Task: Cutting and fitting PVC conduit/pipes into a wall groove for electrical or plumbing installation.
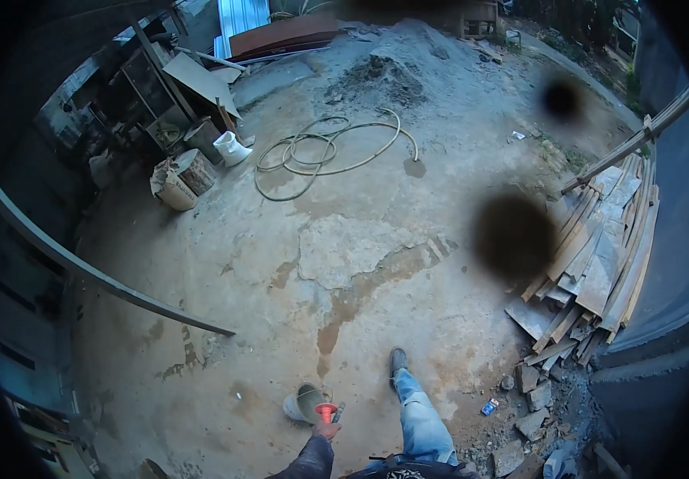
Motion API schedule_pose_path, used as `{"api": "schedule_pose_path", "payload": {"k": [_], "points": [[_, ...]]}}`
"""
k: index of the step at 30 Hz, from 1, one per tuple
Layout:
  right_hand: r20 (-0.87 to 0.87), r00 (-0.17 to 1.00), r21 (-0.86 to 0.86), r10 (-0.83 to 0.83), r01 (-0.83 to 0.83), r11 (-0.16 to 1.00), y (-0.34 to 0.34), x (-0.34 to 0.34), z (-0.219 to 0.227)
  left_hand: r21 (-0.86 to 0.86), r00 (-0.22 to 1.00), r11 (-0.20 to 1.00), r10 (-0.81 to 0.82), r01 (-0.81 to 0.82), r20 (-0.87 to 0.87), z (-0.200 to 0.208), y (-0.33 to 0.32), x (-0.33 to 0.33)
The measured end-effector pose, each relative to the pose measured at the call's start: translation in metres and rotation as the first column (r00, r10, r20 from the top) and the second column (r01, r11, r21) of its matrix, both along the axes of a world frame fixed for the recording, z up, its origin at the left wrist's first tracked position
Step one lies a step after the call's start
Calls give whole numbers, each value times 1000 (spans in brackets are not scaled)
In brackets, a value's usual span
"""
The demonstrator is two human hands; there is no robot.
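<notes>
My left hand (pixel 327 432) comes in from the lower edge in a dark sleeve, its fingers closed round a red object with a flared round top (pixel 325 410). A short dark piece sticks out beside the red part; its exact kind does not show. Just beyond the hand is a pale bucket (pixel 293 407) with a grey inside and a thin wire handle. Whether the hand also holds that handle, I cannot make out. My right hand is out of view. One leg in light blue jeans steps forward, a dark shoe on the ground.
A coiled hose (pixel 288 160) lies ahead on rough concrete with wet patches. To the right are stacked boards (pixel 600 247) and broken blocks (pixel 532 423). A long pole (pixel 105 275) slants in from the left. Sacks (pixel 170 188), a white bucket (pixel 232 149) and a sand heap (pixel 384 76) stand farther off.
</notes>
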State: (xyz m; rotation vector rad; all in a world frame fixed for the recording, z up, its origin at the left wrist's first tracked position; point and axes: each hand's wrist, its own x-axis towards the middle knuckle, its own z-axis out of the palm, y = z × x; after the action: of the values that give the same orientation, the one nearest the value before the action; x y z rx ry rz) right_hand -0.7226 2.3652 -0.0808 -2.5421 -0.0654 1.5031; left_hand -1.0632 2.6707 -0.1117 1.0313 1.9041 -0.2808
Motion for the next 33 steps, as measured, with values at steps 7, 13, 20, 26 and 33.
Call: {"api": "schedule_pose_path", "payload": {"k": [7,13,20,26,33], "points": [[-49,965,272,-258,261,926,353,160,-100,-411,959,886,271,-213,88,-32,79,-79],[119,990,627,-78,-14,779,728,238,-37,-356,928,882,361,-308,94,-28,206,-29],[75,997,579,4,-47,814,940,202,-30,-349,902,864,420,-363,100,-40,418,5],[-173,984,205,43,-7,979,978,169,-32,-271,904,881,420,-387,75,-46,648,11],[-34,100,-91,994,-991,97,1090,209,-114,98,912,907,403,-410,80,-12,1005,36]]}}
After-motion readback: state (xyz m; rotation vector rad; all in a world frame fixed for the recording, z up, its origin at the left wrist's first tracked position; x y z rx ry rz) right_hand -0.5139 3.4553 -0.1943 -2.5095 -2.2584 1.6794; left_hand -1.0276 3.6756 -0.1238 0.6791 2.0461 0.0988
